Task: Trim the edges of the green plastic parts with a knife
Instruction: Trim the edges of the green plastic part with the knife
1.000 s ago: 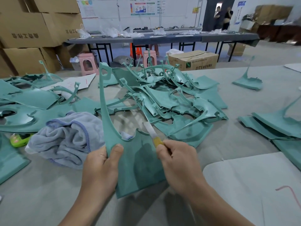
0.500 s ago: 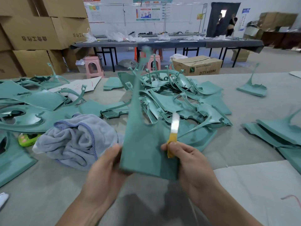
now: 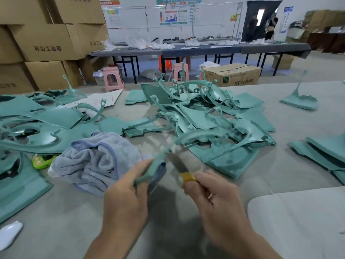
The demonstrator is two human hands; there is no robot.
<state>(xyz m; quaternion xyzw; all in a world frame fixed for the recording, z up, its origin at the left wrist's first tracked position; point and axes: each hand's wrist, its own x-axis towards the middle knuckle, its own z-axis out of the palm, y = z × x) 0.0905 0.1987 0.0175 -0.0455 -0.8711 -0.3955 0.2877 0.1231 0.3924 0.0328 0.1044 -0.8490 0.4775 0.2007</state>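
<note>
My left hand grips a green plastic part that shows edge-on and blurred, its thin arm sweeping up to the right. My right hand holds a knife by its yellow handle, the blade pointing up and left, close beside the held part. Beyond the hands, a large heap of green parts lies in the middle of the grey table.
A crumpled grey-blue towel lies left of my hands, a small green gadget beside it. More green parts spread at the left and stacked green parts at the right. A white sheet covers the near right corner.
The held part has turned from facing me flat to edge-on and dropped lower. The knife blade has tipped from upright to leaning left, toward the part.
</note>
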